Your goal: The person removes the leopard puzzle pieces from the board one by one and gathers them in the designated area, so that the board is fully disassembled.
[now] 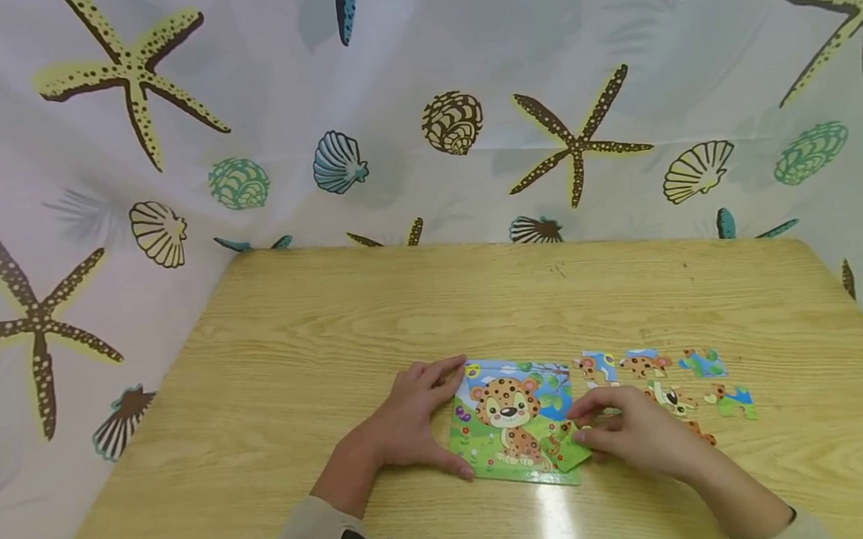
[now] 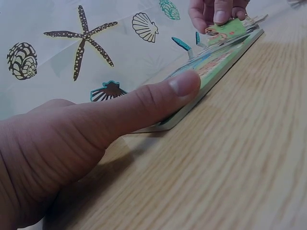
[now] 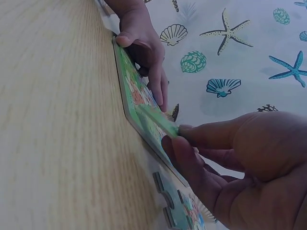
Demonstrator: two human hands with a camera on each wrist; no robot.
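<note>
A square leopard-cub puzzle board [image 1: 486,459] lies flat on the table. My left hand [image 1: 408,421] rests along its left side, fingers spread, the straight thumb at the lower left corner and the fingertips at the upper left. Between thumb and fingers, my right hand [image 1: 634,435] pinches a green puzzle piece [image 1: 574,453]. That piece overlaps the board's lower right corner in the head view. The right wrist view shows the piece [image 3: 160,120] tilted, one end close over the board's surface. In the left wrist view, the piece's printed face [image 2: 228,31] shows green with spotted orange.
Several loose puzzle pieces lie right of the board, among them a blue-and-green one [image 1: 703,362] and a green-and-blue one [image 1: 737,401]. Some are partly hidden behind my right hand. The wooden table [image 1: 293,329] meets a cloth backdrop [image 1: 388,72] printed with starfish and shells.
</note>
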